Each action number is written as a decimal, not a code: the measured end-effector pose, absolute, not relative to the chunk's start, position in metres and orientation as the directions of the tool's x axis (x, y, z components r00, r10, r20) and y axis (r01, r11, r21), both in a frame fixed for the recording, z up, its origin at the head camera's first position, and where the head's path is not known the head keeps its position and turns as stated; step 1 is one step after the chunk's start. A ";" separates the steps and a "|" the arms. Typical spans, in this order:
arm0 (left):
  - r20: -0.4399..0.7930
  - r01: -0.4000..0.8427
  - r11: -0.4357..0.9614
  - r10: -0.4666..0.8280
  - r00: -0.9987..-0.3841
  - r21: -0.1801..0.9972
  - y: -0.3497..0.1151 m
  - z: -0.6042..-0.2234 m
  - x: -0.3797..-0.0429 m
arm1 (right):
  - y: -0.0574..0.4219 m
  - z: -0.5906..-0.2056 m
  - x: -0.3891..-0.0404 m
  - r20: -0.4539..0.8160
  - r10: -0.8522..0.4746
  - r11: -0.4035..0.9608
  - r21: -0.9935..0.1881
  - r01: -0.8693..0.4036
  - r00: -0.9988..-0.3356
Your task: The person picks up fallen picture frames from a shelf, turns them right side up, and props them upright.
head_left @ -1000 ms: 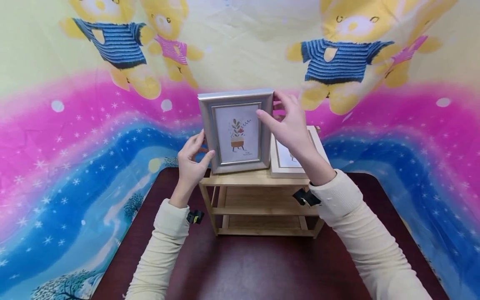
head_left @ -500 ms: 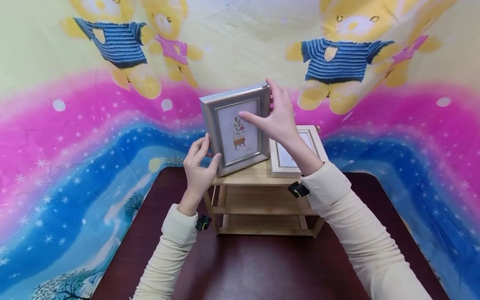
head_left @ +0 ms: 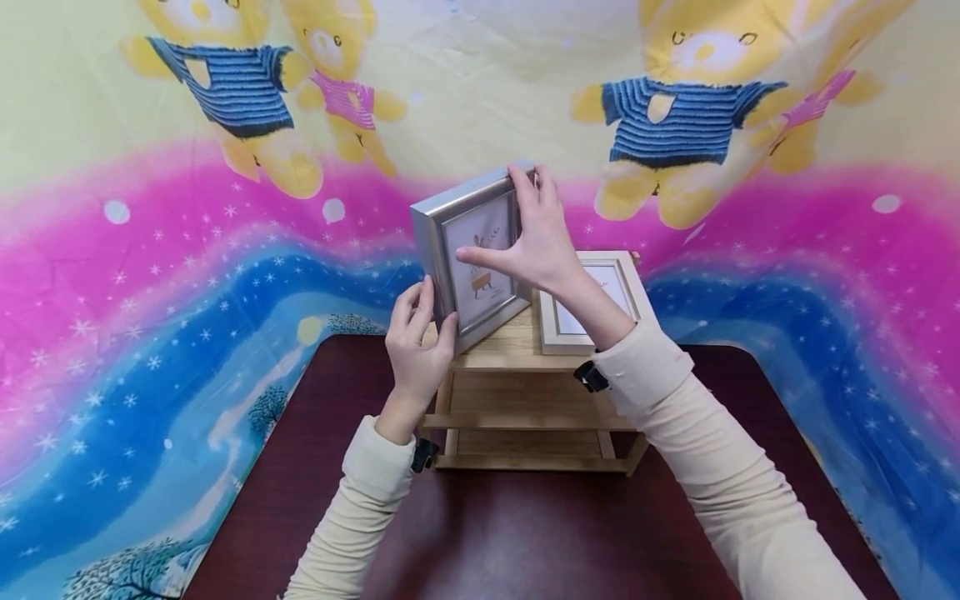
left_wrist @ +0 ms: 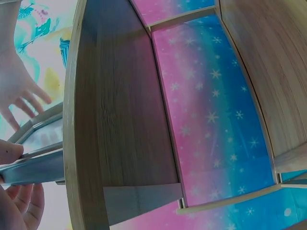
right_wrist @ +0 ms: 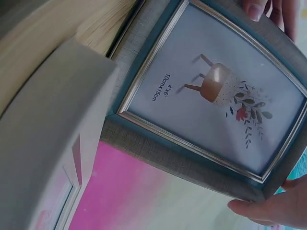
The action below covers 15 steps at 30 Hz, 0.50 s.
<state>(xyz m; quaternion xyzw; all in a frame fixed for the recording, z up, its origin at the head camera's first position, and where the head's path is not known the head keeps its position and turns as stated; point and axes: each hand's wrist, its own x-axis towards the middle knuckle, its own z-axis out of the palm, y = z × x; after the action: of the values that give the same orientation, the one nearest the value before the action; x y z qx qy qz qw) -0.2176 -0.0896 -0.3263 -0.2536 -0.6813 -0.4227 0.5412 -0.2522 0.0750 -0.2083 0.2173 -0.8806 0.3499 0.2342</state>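
A silver-grey picture frame [head_left: 483,258] with a potted-plant print stands on the wooden rack's top [head_left: 510,342], angled so its left side face shows. My left hand [head_left: 420,342] pinches its lower left edge, thumb in front and fingers at the side; the left wrist view shows this pinch with thumb [left_wrist: 8,153] and fingers on opposite faces. My right hand [head_left: 543,242] grips the upper right corner, fingers over the edge, the thumb stretched across the print. In the right wrist view the print [right_wrist: 216,91] faces the camera, with right-hand fingertips [right_wrist: 240,207] at the corner.
A cream picture frame [head_left: 551,325] lies on the rack's right half, close beside the grey one. Two lower shelves [head_left: 525,396] sit beneath. The rack stands on a dark red table [head_left: 525,533], before a cartoon-bear cloth [head_left: 480,100].
The grey frame has turned, its left edge coming toward the right and nearer, showing its side face. Both hands have moved with it, the left rightward, the right leftward.
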 end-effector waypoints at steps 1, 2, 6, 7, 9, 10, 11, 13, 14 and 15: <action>0.953 0.800 0.521 -0.112 -0.281 0.297 -0.089 -0.327 -0.217 | 0.074 -0.208 -0.251 0.572 -0.229 0.676 -0.488 -0.552 -0.787; 0.955 0.796 0.530 -0.113 -0.276 0.293 -0.088 -0.327 -0.217 | 0.073 -0.208 -0.251 0.581 -0.242 0.689 -0.462 -0.559 -0.777; 0.961 0.796 0.540 -0.121 -0.249 0.274 -0.085 -0.327 -0.217 | 0.070 -0.207 -0.249 0.576 -0.289 0.728 -0.387 -0.567 -0.765; 0.962 0.796 0.541 -0.123 -0.244 0.271 -0.084 -0.326 -0.217 | 0.069 -0.207 -0.249 0.569 -0.299 0.733 -0.377 -0.566 -0.766; 0.963 0.801 0.536 -0.126 -0.237 0.267 -0.083 -0.326 -0.216 | 0.068 -0.207 -0.249 0.553 -0.309 0.740 -0.372 -0.561 -0.774; 0.963 0.802 0.534 -0.128 -0.238 0.269 -0.082 -0.326 -0.215 | 0.067 -0.206 -0.249 0.547 -0.311 0.740 -0.373 -0.560 -0.777; 0.962 0.800 0.535 -0.129 -0.240 0.271 -0.081 -0.326 -0.214 | 0.067 -0.206 -0.249 0.544 -0.313 0.740 -0.375 -0.559 -0.779; 0.960 0.793 0.542 -0.132 -0.248 0.280 -0.079 -0.325 -0.212 | 0.066 -0.206 -0.248 0.539 -0.315 0.737 -0.380 -0.559 -0.781; 0.958 0.788 0.546 -0.134 -0.254 0.286 -0.078 -0.325 -0.211 | 0.066 -0.206 -0.248 0.535 -0.315 0.736 -0.385 -0.558 -0.784; 0.956 0.780 0.554 -0.136 -0.260 0.291 -0.077 -0.325 -0.210 | 0.065 -0.206 -0.248 0.534 -0.315 0.732 -0.389 -0.559 -0.784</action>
<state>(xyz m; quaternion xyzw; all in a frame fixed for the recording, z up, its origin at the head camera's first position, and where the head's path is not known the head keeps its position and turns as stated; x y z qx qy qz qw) -0.2102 -0.0774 -0.3252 -0.2367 -0.6804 -0.4087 0.5603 -0.2483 0.0655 -0.2059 0.2419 -0.9038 0.2744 0.2220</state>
